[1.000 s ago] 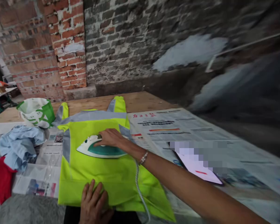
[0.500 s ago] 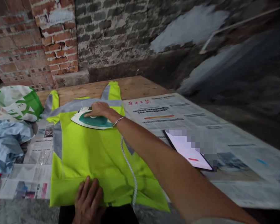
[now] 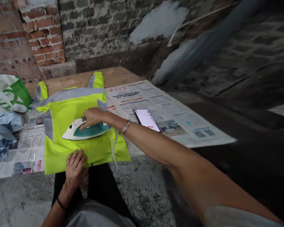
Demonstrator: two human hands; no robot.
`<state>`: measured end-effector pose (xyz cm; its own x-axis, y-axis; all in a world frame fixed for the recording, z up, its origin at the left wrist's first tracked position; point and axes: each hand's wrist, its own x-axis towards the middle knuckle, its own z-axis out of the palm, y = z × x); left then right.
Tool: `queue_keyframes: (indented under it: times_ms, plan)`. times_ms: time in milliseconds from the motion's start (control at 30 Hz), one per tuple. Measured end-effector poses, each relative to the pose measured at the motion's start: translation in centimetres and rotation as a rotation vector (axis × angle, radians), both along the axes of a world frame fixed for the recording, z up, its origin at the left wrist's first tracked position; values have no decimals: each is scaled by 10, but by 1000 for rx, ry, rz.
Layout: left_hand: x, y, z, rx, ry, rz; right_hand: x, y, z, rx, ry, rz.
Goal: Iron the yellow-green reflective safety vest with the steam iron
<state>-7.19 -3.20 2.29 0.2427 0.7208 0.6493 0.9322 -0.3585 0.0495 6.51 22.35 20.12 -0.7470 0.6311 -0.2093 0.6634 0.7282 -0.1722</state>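
Observation:
A fluorescent yellow jacket (image 3: 68,107) with grey reflective bands is spread over the table, its hem towards me. My right hand (image 3: 93,117) is closed around the handle of a white and teal clothes iron (image 3: 90,131). The iron lies on the middle of the jacket, its tip pointing left. Its pale cord (image 3: 114,148) runs down over the table edge from behind my wrist. At the near hem, my left hand (image 3: 75,165) has its fingers on top of the fabric and the thumb below the edge, gripping it.
Newspaper (image 3: 153,97) covers the wooden table (image 3: 118,75). To the right lies a phone (image 3: 146,119) with a lit screen. On the left are a green and white bag (image 3: 10,94) and crumpled light blue cloth (image 3: 2,132). A brick wall (image 3: 94,34) rises behind.
The iron in my right hand has moved towards me, from near the reflective chest band to the jacket's middle. My left hand stays at the hem. The view has shifted, showing more floor.

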Motion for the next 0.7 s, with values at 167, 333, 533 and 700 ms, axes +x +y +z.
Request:
queue_keyframes:
  times_ms: [167,333,533,700]
  plan:
    - [-8,0,-3,4,26,-20,9,-19,2,5,-2,1]
    - [-13,-4,-5,5,51,-23,11,-28,-3,65,27,-41]
    - [-8,-4,-3,85,22,-18,6,-22,-7,92,56,-95]
    - [-2,-5,-2,70,-14,-5,-11,1,-5,131,67,-155]
